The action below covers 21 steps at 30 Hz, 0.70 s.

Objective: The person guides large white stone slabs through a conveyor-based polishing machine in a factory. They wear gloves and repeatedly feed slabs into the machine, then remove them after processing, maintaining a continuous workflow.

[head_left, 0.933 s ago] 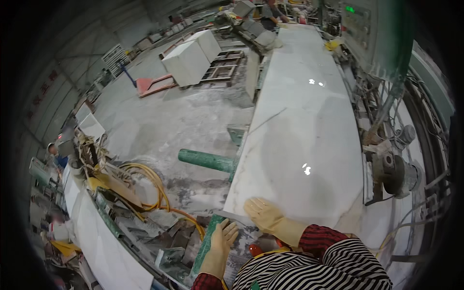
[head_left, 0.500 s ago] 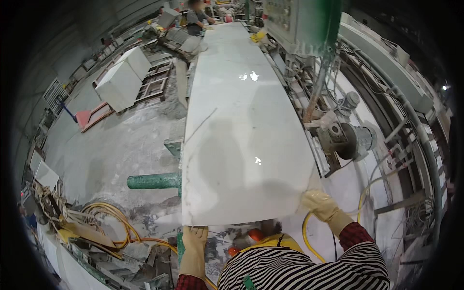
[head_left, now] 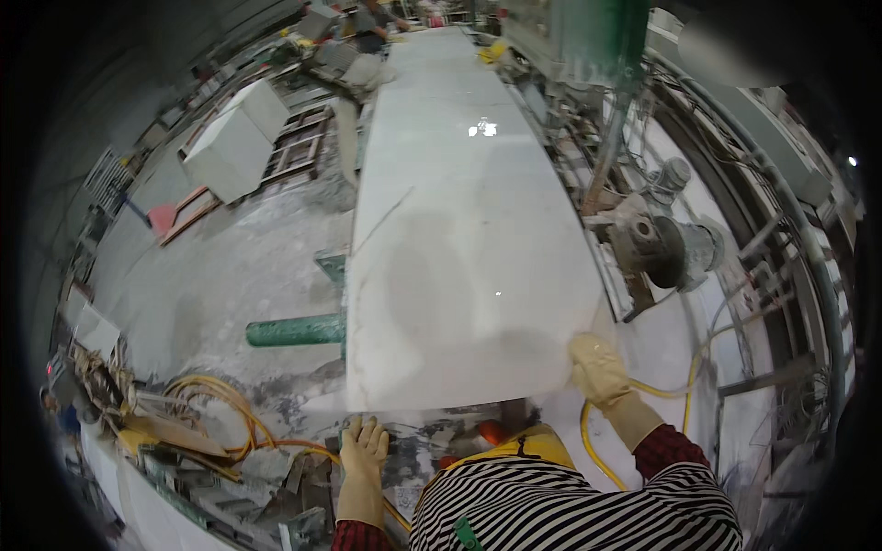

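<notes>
A long white stone slab point(head_left: 459, 275) with a glossy face stretches from in front of me toward the far end, a thin dark line on its left part. My left hand point(head_left: 365, 441), in a cream rubber glove, is just below the slab's near left corner. Its fingers are slightly apart and hold nothing. At the near right corner my right hand point(head_left: 597, 367), gloved alike, has its fingers against the slab's edge; its fingertips are partly hidden. A yellow apron point(head_left: 542, 447) shows between my arms.
A green pipe point(head_left: 294, 331) juts out left of the slab. Yellow hose point(head_left: 230, 390) lies coiled at lower left. Motors point(head_left: 675, 253) and a green machine housing point(head_left: 602, 41) stand along the right. White blocks point(head_left: 230, 151) rest at left. Another person point(head_left: 372, 23) is at the far end.
My left hand has come off the slab's near edge and its fingers now show. My right hand has slid a little forward along the right edge. The view has shifted slightly.
</notes>
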Each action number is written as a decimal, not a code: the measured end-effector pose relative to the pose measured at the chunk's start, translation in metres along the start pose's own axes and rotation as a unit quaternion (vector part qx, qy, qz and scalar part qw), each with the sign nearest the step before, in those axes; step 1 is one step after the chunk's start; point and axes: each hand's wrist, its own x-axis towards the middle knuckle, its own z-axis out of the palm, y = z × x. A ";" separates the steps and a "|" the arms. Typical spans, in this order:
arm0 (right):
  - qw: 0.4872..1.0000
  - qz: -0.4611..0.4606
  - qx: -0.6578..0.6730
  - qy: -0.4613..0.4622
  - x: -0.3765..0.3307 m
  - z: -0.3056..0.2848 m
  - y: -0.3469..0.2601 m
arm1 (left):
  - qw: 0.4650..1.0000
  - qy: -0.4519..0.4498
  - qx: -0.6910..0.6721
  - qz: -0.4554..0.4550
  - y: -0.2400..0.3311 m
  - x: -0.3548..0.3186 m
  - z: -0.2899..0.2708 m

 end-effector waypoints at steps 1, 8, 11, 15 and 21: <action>0.999 -0.041 0.007 -0.017 0.014 0.023 -0.019 | 0.999 -0.029 -0.032 -0.017 0.003 -0.002 -0.008; 0.961 -0.257 0.079 -0.066 0.128 0.074 -0.203 | 0.997 0.043 -0.009 0.059 0.028 -0.054 -0.030; 0.920 -0.357 0.129 -0.094 0.160 0.079 -0.261 | 0.986 0.119 -0.065 0.102 0.022 -0.080 -0.059; 0.883 -0.416 0.211 -0.062 0.192 0.153 -0.321 | 0.965 0.169 -0.141 0.141 -0.017 -0.112 -0.123; 0.864 -0.475 0.117 -0.119 0.230 0.150 -0.381 | 0.922 0.300 -0.210 0.128 -0.084 -0.184 -0.139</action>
